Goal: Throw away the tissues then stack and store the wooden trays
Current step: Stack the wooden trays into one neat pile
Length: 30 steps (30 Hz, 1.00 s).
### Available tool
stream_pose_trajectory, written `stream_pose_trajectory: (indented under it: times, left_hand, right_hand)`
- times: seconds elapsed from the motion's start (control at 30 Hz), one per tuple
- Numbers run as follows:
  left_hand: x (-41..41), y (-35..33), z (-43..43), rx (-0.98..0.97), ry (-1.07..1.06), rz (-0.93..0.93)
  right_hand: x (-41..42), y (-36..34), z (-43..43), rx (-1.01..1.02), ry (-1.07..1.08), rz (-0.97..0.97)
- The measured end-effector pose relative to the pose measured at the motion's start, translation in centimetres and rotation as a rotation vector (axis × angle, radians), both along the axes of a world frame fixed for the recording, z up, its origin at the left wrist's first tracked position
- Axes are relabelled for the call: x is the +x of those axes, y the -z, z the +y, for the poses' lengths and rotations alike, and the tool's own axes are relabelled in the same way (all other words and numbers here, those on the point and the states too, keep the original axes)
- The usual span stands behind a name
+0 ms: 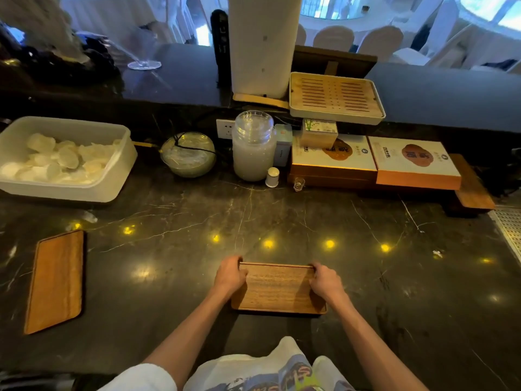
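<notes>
A small wooden tray (277, 289) lies flat on the dark marble counter (197, 249) right in front of me. My left hand (229, 273) grips its left end and my right hand (325, 280) grips its right end. A second, longer wooden tray (55, 280) lies on the counter at the far left, well apart from both hands. A small white scrap (89, 216), perhaps tissue, sits on the counter above that tray.
At the back stand a white tub of pale pieces (64, 159), a glass bowl (188, 154), a glass jar (253, 145), boxed goods (375, 162), a slatted tea tray (335, 97) and a paper roll (263, 43). A metal grate (509, 230) borders the right edge.
</notes>
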<state>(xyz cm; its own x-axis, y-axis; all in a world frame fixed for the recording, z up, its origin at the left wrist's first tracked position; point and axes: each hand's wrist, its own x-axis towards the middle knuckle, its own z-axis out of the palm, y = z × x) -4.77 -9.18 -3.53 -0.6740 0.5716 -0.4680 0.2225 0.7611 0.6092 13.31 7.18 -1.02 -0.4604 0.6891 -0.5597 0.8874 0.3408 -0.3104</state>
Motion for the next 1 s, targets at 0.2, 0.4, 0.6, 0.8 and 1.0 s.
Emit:
stream_pose_trajectory:
  times: [0.2, 0.4, 0.6, 0.8, 1.0]
  left_hand:
    - [-2.8, 0.0, -7.7, 0.171, -0.323, -0.185]
    - [-9.4, -0.3, -18.9, 0.195, -0.741, -0.077]
    - [-13.9, -0.5, -30.3, 0.053, -1.128, 0.151]
    - [-18.4, -0.5, -37.5, -0.148, -1.036, 0.11]
    - [-20.3, -0.5, -38.4, -0.04, -1.044, -0.117]
  right_hand:
    - [-3.3, -1.0, -4.0, 0.191, -0.138, -0.06]
    - [-14.9, -3.1, -12.6, 0.015, -0.377, 0.178]
    - [-26.8, -3.9, -25.2, -0.291, -0.589, 0.148]
    - [-34.1, -3.4, -37.1, -0.636, -0.359, 0.088]
    - [-34.3, -0.9, -40.0, -0.854, -0.007, 0.132]
